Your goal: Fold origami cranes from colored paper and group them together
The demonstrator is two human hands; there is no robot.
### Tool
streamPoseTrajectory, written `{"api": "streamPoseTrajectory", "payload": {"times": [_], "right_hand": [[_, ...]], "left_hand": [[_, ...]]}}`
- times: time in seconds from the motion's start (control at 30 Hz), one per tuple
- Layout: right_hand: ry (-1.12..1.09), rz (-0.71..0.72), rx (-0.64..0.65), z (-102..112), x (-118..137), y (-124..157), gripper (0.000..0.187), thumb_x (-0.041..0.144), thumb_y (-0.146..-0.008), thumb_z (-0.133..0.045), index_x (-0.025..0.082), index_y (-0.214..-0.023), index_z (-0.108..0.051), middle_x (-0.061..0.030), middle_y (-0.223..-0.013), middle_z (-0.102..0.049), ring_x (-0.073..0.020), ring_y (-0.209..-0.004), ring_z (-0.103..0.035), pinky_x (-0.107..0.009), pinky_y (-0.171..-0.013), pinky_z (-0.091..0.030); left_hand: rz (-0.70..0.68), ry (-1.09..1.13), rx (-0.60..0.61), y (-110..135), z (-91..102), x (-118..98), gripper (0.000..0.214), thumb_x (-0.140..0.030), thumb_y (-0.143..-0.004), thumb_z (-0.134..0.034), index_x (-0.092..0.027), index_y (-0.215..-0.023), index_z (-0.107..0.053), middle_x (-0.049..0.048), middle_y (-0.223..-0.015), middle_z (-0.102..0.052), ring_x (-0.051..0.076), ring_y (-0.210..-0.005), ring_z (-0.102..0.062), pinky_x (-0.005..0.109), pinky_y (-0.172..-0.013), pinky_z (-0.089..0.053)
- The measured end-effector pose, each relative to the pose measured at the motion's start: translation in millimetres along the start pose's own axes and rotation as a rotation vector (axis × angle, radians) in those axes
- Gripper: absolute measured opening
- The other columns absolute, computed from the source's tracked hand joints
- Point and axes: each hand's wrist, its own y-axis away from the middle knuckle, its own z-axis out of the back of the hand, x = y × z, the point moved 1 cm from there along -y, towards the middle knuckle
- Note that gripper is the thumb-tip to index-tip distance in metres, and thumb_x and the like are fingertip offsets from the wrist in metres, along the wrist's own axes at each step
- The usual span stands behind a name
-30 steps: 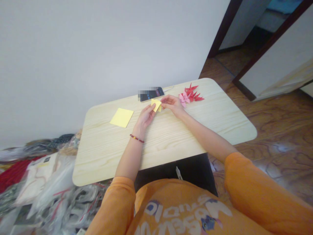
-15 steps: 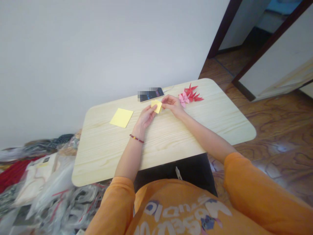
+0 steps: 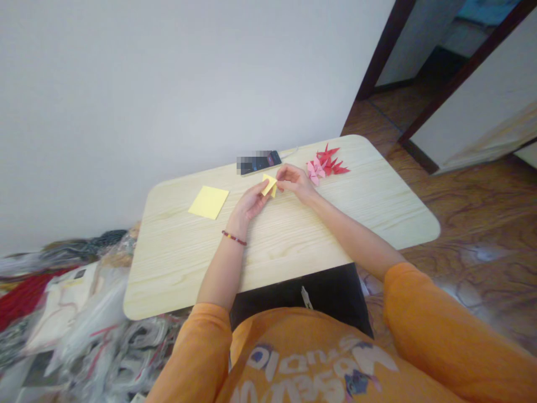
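A small piece of folded yellow paper [image 3: 269, 183] is held up over the table between my two hands. My left hand [image 3: 250, 201] pinches its left side, thumb on top. The fingers of my right hand [image 3: 293, 181] are closed at the paper's right edge. One flap of the paper stands away from the rest and hangs lower. To the left, a flat yellow paper square [image 3: 208, 202] lies on the table. Right of my right hand sit folded paper pieces, a pink one [image 3: 315, 170] and several red ones [image 3: 331, 161].
A phone [image 3: 260, 163] with a cable lies at the back of the pale wooden table [image 3: 293, 240], close to the wall. Plastic-wrapped bundles [image 3: 96, 319] are piled on the left. A doorway opens at the right over a wooden floor [image 3: 474, 218].
The folded yellow paper has turned slightly in my hands, and a flap now opens away on its lower right side. Both hands stay in nearly the same place.
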Motion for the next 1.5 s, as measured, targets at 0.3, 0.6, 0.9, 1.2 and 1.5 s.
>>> {"api": "streamPoseTrajectory", "payload": {"times": [0.3, 0.6, 0.9, 1.2, 1.5], "right_hand": [[0.021, 0.027, -0.025, -1.7, 2.8, 0.6, 0.032, 0.035, -0.060, -0.078, 0.018, -0.071, -0.053, 0.0052, -0.064, -0.051, -0.0072, -0.056, -0.048, -0.022, -0.052, -0.041], [0.042, 0.012, -0.041, -0.7, 1.9, 1.2, 0.032, 0.034, -0.059, -0.078, 0.017, -0.069, -0.053, 0.0050, -0.063, -0.051, -0.0069, -0.055, -0.046, -0.021, -0.049, -0.038], [-0.013, 0.004, -0.069, -0.8, 2.7, 1.3, 0.033, 0.032, -0.059, -0.080, 0.018, -0.072, -0.053, 0.0051, -0.066, -0.053, -0.0062, -0.053, -0.048, -0.020, -0.047, -0.040], [-0.036, -0.132, -0.155, 3.1, -4.4, -2.6, 0.031, 0.040, -0.060, -0.077, 0.016, -0.069, -0.059, 0.0034, -0.058, -0.057, -0.0074, -0.051, -0.051, -0.020, -0.046, -0.042], [-0.003, -0.092, -0.213, 4.8, -6.0, -3.9, 0.030, 0.038, -0.057, -0.077, 0.017, -0.069, -0.061, 0.0044, -0.056, -0.056, -0.0064, -0.047, -0.047, -0.020, -0.043, -0.039]], "left_hand": [[0.054, 0.074, -0.031, 4.0, -5.0, -3.4, 0.017, -0.006, -0.088, -0.051, -0.009, -0.077, -0.063, 0.0033, -0.072, -0.068, 0.005, -0.062, -0.065, 0.010, -0.062, -0.054], [0.067, 0.051, -0.029, 3.3, -4.7, -2.9, 0.021, -0.007, -0.088, -0.051, -0.010, -0.072, -0.063, 0.0028, -0.071, -0.067, 0.004, -0.061, -0.064, 0.009, -0.062, -0.053], [0.018, 0.039, -0.040, 1.4, -3.5, -1.1, 0.018, -0.008, -0.087, -0.052, -0.011, -0.074, -0.064, 0.0034, -0.075, -0.069, 0.006, -0.065, -0.065, 0.012, -0.067, -0.055], [-0.268, -0.080, 0.053, -5.4, 2.6, 5.6, 0.015, -0.014, -0.070, -0.074, -0.013, -0.084, -0.069, 0.0049, -0.089, -0.072, 0.012, -0.084, -0.066, 0.023, -0.084, -0.050], [-0.516, -0.288, -0.040, -7.5, 4.4, 6.7, 0.033, -0.032, -0.050, -0.086, -0.014, -0.069, -0.065, 0.0009, -0.072, -0.069, 0.010, -0.065, -0.062, 0.023, -0.068, -0.049]]}}
